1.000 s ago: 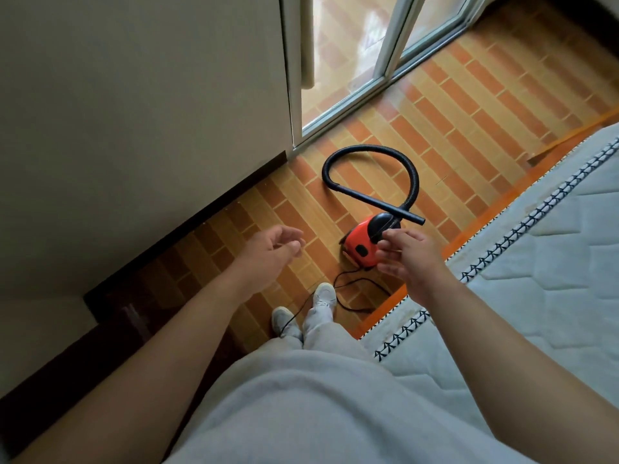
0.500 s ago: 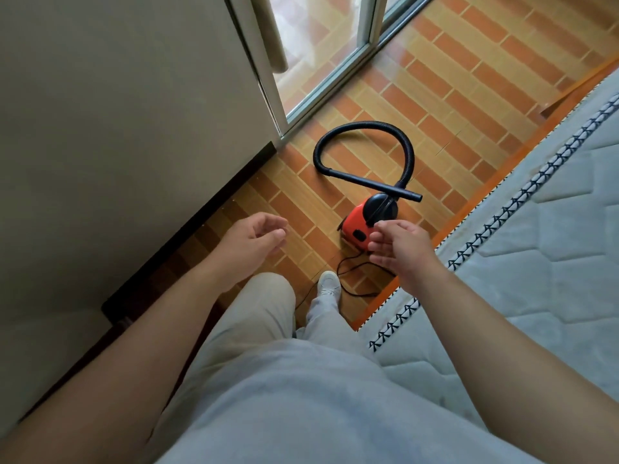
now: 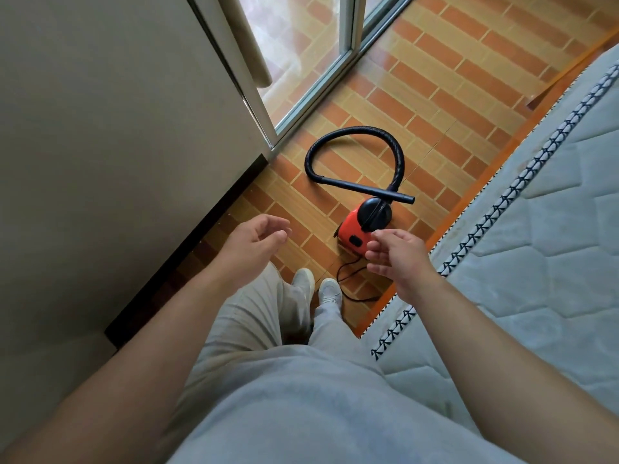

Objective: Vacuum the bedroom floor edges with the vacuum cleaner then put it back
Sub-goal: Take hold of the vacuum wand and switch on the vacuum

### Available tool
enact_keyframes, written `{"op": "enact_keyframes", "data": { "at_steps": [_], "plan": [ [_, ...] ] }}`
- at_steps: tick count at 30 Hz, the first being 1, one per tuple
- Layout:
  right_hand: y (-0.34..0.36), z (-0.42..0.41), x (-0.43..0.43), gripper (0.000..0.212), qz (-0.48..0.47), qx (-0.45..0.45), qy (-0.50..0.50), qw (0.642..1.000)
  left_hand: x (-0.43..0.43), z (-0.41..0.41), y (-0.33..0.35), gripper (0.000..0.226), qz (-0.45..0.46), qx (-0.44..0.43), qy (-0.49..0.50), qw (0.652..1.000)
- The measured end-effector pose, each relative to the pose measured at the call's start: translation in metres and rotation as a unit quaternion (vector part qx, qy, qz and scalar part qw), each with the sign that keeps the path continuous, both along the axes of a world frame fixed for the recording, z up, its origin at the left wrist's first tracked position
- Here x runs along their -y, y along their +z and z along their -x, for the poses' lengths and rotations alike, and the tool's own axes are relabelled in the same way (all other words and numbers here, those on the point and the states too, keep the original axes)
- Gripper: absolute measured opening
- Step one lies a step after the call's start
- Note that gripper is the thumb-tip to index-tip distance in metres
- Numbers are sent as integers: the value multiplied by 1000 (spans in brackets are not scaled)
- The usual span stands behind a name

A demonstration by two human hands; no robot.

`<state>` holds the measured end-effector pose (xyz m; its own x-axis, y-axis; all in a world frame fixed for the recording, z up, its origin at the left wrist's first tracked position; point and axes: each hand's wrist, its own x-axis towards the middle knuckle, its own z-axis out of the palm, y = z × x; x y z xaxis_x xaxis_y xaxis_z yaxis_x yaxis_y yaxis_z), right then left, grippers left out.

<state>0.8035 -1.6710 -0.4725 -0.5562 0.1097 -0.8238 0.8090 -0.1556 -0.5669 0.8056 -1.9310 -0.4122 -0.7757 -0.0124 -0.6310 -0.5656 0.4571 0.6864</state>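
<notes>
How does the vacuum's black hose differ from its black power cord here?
The thick ribbed black hose arcs in one wide loop beyond the red vacuum body; the thin black power cord trails in loose bends on its near side. Both are black and rest on the tiled floor, unheld.

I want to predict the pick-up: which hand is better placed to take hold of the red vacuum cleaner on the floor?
Right, probably. The right hand hangs open, overlapping the vacuum cleaner in this view; the left hand, also open, sits off toward the wall.
</notes>
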Motion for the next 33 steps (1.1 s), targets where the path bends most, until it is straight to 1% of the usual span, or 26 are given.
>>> {"op": "enact_keyframes", "data": {
  "at_steps": [8,11,16,19,24,29,33],
  "plan": [
    [5,23,6,12,-15,-3,-47,999,-9,50,-5,26,-9,-6,-77,997],
    [6,36,14,11,-27,6,-75,997,-3,79,-10,26,-26,-6,-89,996],
    [10,62,29,8,-74,25,-135,988,23,139,-19,26,-50,3,-111,993],
    [13,81,40,12,-90,33,-144,985,50,178,-21,23,-64,-4,-124,990],
    [21,111,52,18,-99,19,-215,971,76,230,-22,22,-77,-11,-160,984],
    [32,120,52,16,-112,12,-258,959,70,259,-22,25,-96,-15,-192,977],
    [36,120,52,15,-132,23,-276,952,54,268,-27,25,-102,-13,-241,965]
  ]
}}
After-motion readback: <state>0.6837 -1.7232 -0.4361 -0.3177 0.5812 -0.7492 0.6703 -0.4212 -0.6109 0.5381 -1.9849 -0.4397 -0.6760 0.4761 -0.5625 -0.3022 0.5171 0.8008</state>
